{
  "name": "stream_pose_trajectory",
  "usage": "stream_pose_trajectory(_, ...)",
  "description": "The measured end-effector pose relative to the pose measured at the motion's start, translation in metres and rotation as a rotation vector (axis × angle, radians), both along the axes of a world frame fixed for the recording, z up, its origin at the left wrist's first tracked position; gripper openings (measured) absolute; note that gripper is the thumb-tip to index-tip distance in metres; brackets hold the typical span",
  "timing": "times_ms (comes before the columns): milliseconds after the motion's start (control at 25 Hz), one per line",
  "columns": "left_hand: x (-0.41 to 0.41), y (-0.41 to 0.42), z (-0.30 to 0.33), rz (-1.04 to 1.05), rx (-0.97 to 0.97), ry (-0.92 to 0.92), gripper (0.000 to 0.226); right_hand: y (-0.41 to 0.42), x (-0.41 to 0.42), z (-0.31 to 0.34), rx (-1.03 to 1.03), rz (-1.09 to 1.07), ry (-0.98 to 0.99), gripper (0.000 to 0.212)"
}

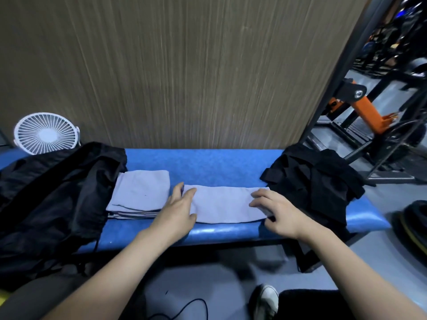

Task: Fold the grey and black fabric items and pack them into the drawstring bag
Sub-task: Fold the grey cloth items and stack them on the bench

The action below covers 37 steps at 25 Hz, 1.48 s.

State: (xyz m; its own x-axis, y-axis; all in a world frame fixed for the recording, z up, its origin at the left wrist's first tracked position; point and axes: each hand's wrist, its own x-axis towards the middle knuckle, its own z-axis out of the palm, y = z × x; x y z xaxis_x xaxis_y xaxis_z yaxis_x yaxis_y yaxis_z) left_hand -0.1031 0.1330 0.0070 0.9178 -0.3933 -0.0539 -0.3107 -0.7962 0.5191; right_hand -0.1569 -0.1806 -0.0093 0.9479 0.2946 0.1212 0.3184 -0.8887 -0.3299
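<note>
A long folded grey cloth lies across the middle of the blue bench. My left hand rests flat on its left end, fingers spread. My right hand presses on its right end, with the thumb at the front edge of the cloth. A stack of folded grey cloths sits just left of it. The black drawstring bag lies crumpled on the bench's left end. A heap of black fabric covers the right end and hangs over the front.
A small white fan stands behind the bag, against a wooden wall panel. Orange and black gym equipment fills the floor at right. A shoe and a black cable are on the floor below.
</note>
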Motion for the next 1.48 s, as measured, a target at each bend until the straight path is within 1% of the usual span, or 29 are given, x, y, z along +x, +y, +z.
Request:
stream_pose_trajectory(120, -0.005, -0.005, -0.002, -0.015, 0.018, -0.118, 0.069, -0.002, 0.004, 0.002, 0.013, 0.018, -0.044, 0.051)
stream_pose_trajectory(240, -0.004, -0.014, -0.002, -0.102, -0.048, -0.236, 0.059, -0.002, 0.007, 0.006, 0.048, -0.103, -0.027, 0.063)
stream_pose_trajectory(320, 0.001, -0.02, -0.007, -0.13, -0.059, -0.238, 0.055, -0.004, 0.01, 0.004, -0.011, -0.135, -0.043, 0.068)
stream_pose_trajectory(400, 0.006, -0.024, -0.017, -0.133, -0.026, -0.203, 0.054, -0.008, 0.012, 0.001, -0.069, -0.143, 0.006, 0.074)
stream_pose_trajectory(480, 0.008, -0.023, -0.027, -0.144, 0.065, -0.165, 0.055, -0.013, 0.013, -0.003, -0.108, -0.152, 0.074, 0.08)
stream_pose_trajectory(600, 0.01, -0.02, -0.034, -0.188, 0.196, -0.153, 0.058, -0.017, 0.014, -0.006, -0.12, -0.159, 0.102, 0.085)
stream_pose_trajectory(680, 0.011, -0.019, -0.033, -0.19, 0.215, -0.154, 0.058, -0.017, 0.014, -0.005, -0.095, -0.158, 0.105, 0.084)
stream_pose_trajectory(760, 0.01, -0.021, -0.032, -0.176, 0.22, -0.169, 0.059, -0.018, 0.013, -0.005, -0.016, -0.175, 0.116, 0.082)
stream_pose_trajectory(840, 0.007, -0.025, -0.031, -0.16, 0.215, -0.213, 0.066, -0.018, 0.01, -0.001, 0.062, -0.195, 0.114, 0.077)
stream_pose_trajectory(920, 0.004, -0.03, -0.029, -0.174, 0.184, -0.258, 0.079, -0.018, 0.006, 0.004, 0.052, -0.202, 0.081, 0.069)
stream_pose_trajectory(960, 0.003, -0.034, -0.027, -0.191, 0.166, -0.274, 0.08, -0.018, 0.004, 0.007, 0.018, -0.209, 0.054, 0.067)
stream_pose_trajectory(1040, 0.0, -0.044, -0.024, -0.237, 0.119, -0.298, 0.068, -0.018, -0.002, 0.014, -0.061, -0.243, 0.026, 0.064)
stream_pose_trajectory(1120, -0.005, -0.054, -0.022, -0.287, 0.075, -0.306, 0.054, -0.021, -0.008, 0.017, -0.121, -0.272, 0.043, 0.066)
stream_pose_trajectory(1160, -0.007, -0.059, -0.022, -0.308, 0.06, -0.299, 0.052, -0.023, -0.01, 0.017, -0.139, -0.276, 0.063, 0.068)
stream_pose_trajectory(1320, -0.01, -0.069, -0.029, -0.347, 0.092, -0.27, 0.052, -0.031, -0.014, 0.014, -0.161, -0.249, 0.117, 0.08)
stream_pose_trajectory(1400, -0.008, -0.07, -0.03, -0.343, 0.083, -0.267, 0.05, -0.033, -0.014, 0.011, -0.145, -0.228, 0.109, 0.078)
stream_pose_trajectory(1480, -0.007, -0.07, -0.031, -0.346, 0.074, -0.271, 0.049, -0.033, -0.013, 0.01, -0.112, -0.21, 0.077, 0.066)
